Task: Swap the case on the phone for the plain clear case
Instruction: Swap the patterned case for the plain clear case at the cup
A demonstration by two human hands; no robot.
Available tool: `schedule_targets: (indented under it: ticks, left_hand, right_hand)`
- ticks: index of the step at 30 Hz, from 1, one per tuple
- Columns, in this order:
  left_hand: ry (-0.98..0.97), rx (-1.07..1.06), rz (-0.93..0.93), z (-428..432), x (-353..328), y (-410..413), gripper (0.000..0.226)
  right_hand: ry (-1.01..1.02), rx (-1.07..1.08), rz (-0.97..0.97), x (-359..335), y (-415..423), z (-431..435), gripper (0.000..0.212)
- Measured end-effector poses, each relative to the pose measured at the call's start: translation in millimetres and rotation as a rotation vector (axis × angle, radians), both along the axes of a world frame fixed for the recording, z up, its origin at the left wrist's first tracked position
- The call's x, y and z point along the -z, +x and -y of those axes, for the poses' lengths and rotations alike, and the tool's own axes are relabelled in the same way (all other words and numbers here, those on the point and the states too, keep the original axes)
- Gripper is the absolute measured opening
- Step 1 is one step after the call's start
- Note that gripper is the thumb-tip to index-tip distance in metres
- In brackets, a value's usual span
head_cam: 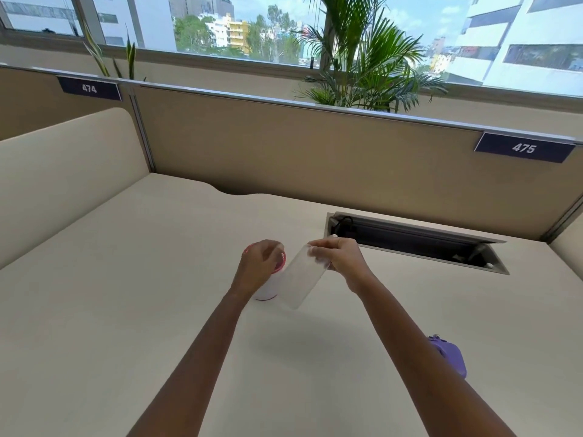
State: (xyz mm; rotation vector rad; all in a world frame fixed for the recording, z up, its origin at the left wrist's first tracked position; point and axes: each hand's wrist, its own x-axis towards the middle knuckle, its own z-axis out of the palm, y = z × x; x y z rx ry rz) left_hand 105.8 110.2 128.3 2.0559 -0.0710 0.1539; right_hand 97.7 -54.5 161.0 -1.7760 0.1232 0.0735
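Gripping the pink-edged white phone (270, 283) from above, the left hand (257, 266) holds it over the cream desk (126, 294); the right hand (339, 258) pinches the plain clear plastic case (301, 283) just beside it. A purple case (449, 357) lies well apart.

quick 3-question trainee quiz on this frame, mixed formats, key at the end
1. True or false: the right hand holds the clear case by its far end, lifted off the desk.
2. Multiple choice: the purple object lies (A) under the left hand, (B) near the right forearm, (C) inside the cable tray.
3. Fill in: the left hand rests on the phone, whose case rim is ____ in colour.

Key: 1 true. 2 B. 3 pink.
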Motion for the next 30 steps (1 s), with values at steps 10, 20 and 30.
schedule_targets:
  ticks: [10,20,30]
  left_hand:
    - [-0.668,0.085,-0.393,13,4,-15,0.015]
    - [-1.291,-0.161,-0.487,25,3,-16,0.016]
    - [-0.068,-0.369,-0.101,1,14,1,0.045]
  right_hand:
    - [0.147,0.019,-0.038,9,-7,-13,0.019]
    - [0.124,-0.192,-0.205,25,-30,-21,0.025]
    - [0.039,0.111,-0.055,29,-16,-28,0.022]
